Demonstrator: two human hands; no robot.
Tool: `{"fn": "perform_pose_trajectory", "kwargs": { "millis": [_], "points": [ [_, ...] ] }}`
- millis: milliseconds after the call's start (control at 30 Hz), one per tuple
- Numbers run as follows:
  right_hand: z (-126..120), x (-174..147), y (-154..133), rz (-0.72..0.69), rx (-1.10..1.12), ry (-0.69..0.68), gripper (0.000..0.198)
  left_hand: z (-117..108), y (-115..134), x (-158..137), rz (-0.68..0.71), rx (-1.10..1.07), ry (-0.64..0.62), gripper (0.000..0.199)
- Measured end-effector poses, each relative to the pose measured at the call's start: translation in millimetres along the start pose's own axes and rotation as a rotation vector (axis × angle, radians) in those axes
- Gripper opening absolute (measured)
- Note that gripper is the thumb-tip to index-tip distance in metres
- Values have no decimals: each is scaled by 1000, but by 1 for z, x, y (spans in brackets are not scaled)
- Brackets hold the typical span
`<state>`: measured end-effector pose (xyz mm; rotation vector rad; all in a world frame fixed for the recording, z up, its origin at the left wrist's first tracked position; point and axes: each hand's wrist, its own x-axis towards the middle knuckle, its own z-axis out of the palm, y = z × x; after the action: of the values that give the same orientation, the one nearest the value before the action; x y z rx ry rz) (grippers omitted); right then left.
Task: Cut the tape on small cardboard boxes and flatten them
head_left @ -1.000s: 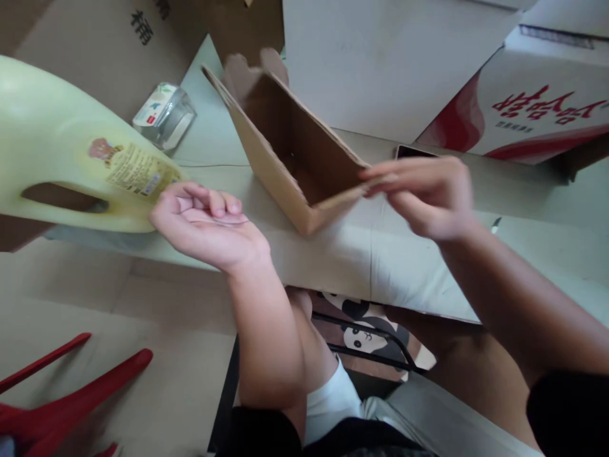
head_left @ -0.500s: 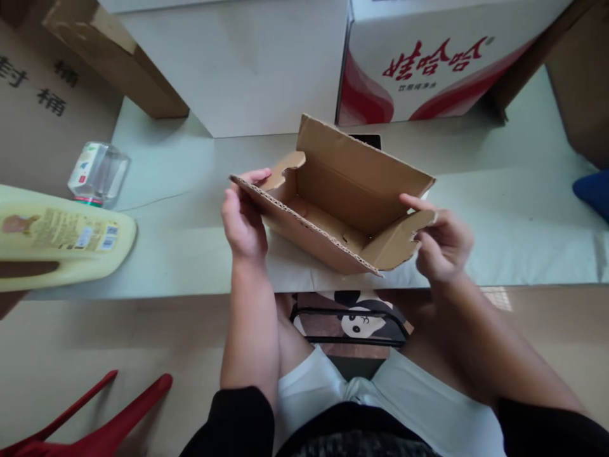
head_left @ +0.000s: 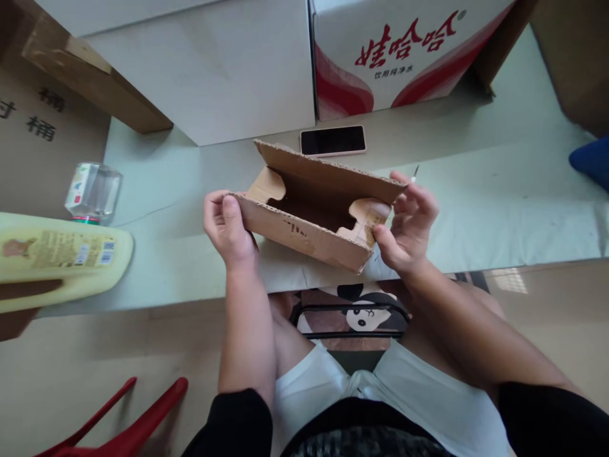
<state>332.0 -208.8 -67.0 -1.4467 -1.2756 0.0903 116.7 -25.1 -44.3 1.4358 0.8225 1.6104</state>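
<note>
A small brown cardboard box (head_left: 304, 238) is held between my two hands above the front of the table, its top gaping and its inside dark. My left hand (head_left: 231, 228) grips the left end, thumb on the front flap and fingers behind. At the right end, my right hand (head_left: 410, 222) has its thumb against the side flap (head_left: 368, 219) and its fingers at the corner of the back flap (head_left: 328, 174). Both side flaps are folded partly inward. A thin pointed tool (head_left: 415, 174) shows just behind the right fingers, mostly hidden.
A phone (head_left: 333, 140) lies behind the box on the pale tablecloth (head_left: 499, 216). Large white cartons (head_left: 209, 76) stand at the back. To the left are a clear bottle (head_left: 94, 190) and a yellow jug (head_left: 66, 260). A red chair (head_left: 137, 419) is at lower left.
The box has tilted so its front face shows more, and its side flaps have folded inward. My right hand has moved left. The phone behind has come into full view.
</note>
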Motion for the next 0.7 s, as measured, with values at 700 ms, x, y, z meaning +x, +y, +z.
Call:
{"fn": "perform_pose_trajectory", "kwargs": {
  "millis": [700],
  "points": [
    [-4, 2, -15, -38, 2, -60, 45, -2, 12, 3, -85, 140, -284, 15]
  ]
}}
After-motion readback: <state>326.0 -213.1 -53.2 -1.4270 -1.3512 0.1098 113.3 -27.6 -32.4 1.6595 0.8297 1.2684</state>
